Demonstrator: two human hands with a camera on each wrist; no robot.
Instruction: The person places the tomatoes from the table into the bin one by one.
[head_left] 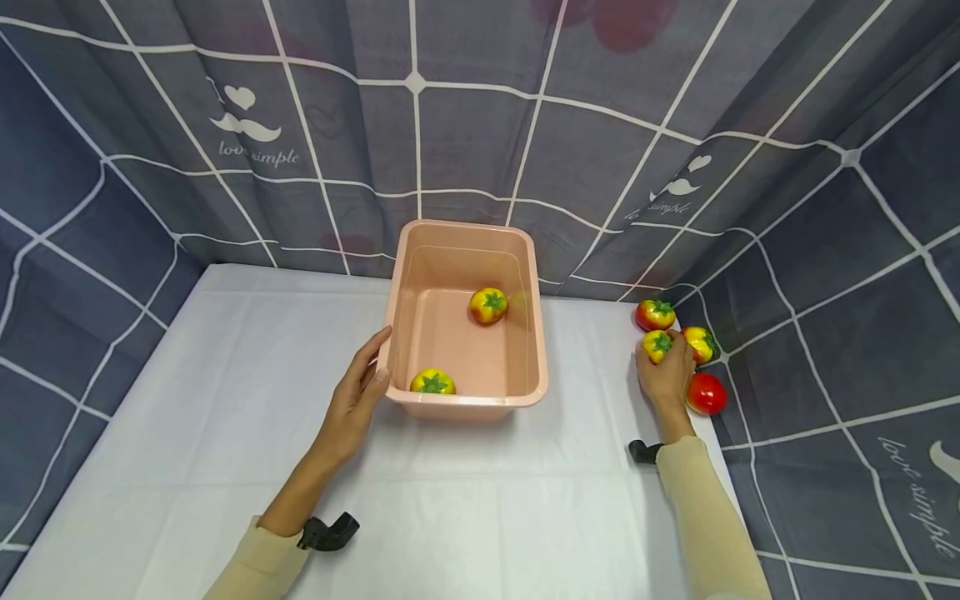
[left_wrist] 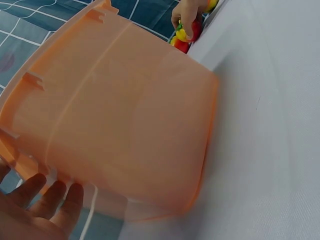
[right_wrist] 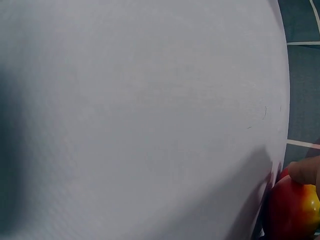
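tomatoes: two in basin (head_left: 465,250), four outside

Left hand (left_wrist: 35,212) flat against peach tub (left_wrist: 115,120) on white table (left_wrist: 270,125)

Left arm extends forward from lower left, beige sleeve to mid-forearm, black wrist mount on the underside. Left hand (head_left: 358,392) turned on edge, fingers straight and together, pointing forward and slightly right; fingertips (left_wrist: 65,200) lie flat against a surface in the left wrist view, thumb tip also in contact. Nothing enclosed by the fingers.

Right arm reaches forward along the right side, beige sleeve to the wrist, black mount beside the cuff. Right hand (head_left: 667,371) palm down, fingers curled over and closed around something small. One fingertip (right_wrist: 306,171) visible in the right wrist view.
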